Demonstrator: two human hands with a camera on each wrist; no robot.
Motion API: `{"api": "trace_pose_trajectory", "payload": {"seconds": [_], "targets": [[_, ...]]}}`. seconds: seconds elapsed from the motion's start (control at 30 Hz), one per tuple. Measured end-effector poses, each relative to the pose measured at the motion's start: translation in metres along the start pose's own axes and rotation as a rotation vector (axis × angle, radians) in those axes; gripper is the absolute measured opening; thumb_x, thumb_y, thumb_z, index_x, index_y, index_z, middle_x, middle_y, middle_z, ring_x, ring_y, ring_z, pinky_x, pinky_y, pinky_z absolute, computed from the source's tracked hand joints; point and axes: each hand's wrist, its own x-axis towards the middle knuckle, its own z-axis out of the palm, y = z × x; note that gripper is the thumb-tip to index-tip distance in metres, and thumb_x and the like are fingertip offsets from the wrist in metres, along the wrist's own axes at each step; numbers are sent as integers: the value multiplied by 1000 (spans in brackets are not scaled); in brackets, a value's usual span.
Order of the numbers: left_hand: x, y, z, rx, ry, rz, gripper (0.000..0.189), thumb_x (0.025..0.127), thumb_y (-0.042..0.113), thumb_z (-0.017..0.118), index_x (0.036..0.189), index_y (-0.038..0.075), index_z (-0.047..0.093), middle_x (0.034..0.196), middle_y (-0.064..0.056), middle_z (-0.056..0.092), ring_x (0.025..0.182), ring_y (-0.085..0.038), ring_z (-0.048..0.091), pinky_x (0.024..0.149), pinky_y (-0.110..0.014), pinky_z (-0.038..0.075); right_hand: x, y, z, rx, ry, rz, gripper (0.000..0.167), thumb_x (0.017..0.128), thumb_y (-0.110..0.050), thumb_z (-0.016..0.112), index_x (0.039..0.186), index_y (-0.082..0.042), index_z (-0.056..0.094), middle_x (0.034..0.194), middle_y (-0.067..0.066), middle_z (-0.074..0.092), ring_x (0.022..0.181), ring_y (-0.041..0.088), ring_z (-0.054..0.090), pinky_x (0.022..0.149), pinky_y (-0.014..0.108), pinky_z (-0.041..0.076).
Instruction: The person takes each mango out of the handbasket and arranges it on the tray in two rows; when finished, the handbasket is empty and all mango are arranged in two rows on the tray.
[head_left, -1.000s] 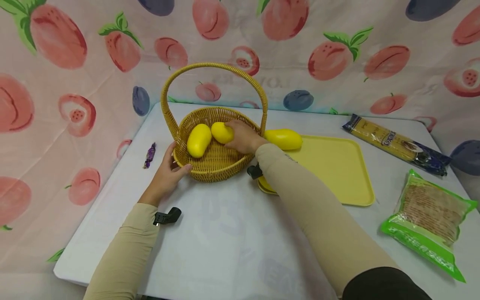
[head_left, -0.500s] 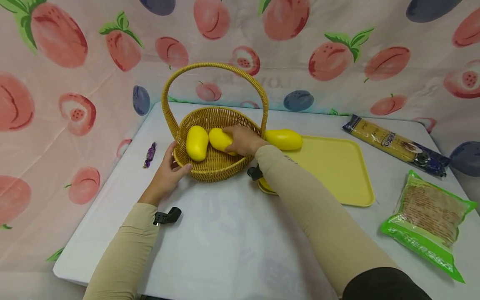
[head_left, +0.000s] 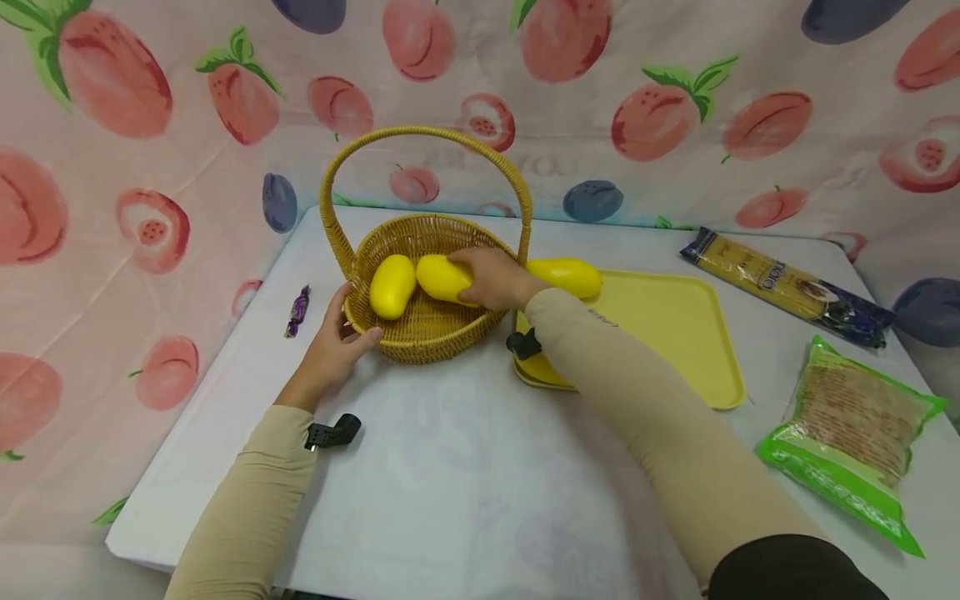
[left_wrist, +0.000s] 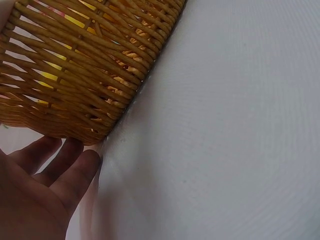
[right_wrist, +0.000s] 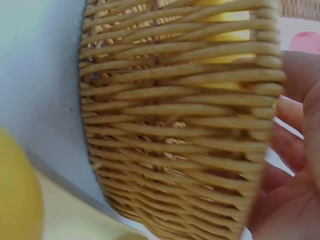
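A wicker basket (head_left: pixel 420 340) with a tall arched handle stands on the white table. My left hand (head_left: pixel 330 354) holds its left side, thumb at the front rim; in the left wrist view several fingertips touch the woven wall. Inside the basket, one yellow mango (head_left: pixel 392 287) lies at the left. A second mango (head_left: pixel 438 277) lies beside it, with my right hand (head_left: pixel 495 279) reaching over the right rim and gripping its right end. Through the weave, the right wrist view shows some yellow; the fingertips are partly hidden there.
Right of the basket is a yellow tray (head_left: pixel 675 333), another mango (head_left: pixel 566 277) at its back left corner. My right sleeve crosses the tray's front. A pasta packet (head_left: pixel 787 287) and a green-edged bag (head_left: pixel 855 433) lie farther right. A purple-wrapped candy (head_left: pixel 297 311) lies left.
The mango in my right hand has settled lower in the basket and turned lengthwise beside the other one, which shifted slightly left and down. My left hand has stayed on the basket.
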Motion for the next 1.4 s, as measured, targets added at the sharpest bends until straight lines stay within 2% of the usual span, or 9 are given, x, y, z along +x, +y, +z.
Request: {"api": "trace_pose_trajectory", "payload": {"seconds": [0.2, 0.43, 0.8, 1.1, 1.4], "targets": [[1, 0, -3, 0, -5, -6, 93, 99, 28, 64, 161, 34, -5, 161, -22, 21, 139, -40, 35, 114, -56, 25, -10, -4, -8, -4, 21, -49, 65, 94, -19, 70, 153, -12, 43, 152, 7, 45, 140, 25, 37, 113, 40, 30], [2, -3, -4, 4, 7, 10, 92, 99, 29, 64, 162, 32, -3, 159, -23, 24, 137, -40, 37, 114, -55, 25, -20, -8, -17, -7, 20, -99, 65, 93, -18, 70, 152, -10, 44, 151, 7, 46, 137, 24, 39, 111, 37, 33], [5, -6, -1, 18, 4, 23, 92, 99, 29, 64, 162, 29, -3, 158, -24, 25, 135, -41, 38, 114, -55, 25, -35, -9, -23, -6, 30, -125, 65, 92, -19, 70, 151, -11, 45, 151, 6, 45, 137, 24, 39, 111, 38, 33], [3, -2, 0, 22, 0, 16, 92, 99, 31, 64, 162, 31, -4, 158, -24, 26, 136, -40, 38, 114, -55, 25, -57, -6, -32, -35, 16, -152, 63, 93, -24, 70, 151, -15, 46, 150, 7, 44, 137, 26, 38, 111, 44, 33], [1, -2, 1, 15, 2, 2, 92, 99, 29, 63, 162, 31, -5, 160, -23, 23, 137, -40, 36, 114, -56, 25, -80, 1, -38, -11, 29, -162, 61, 92, -20, 72, 148, -13, 50, 147, 4, 49, 131, 25, 44, 111, 46, 33]]}}
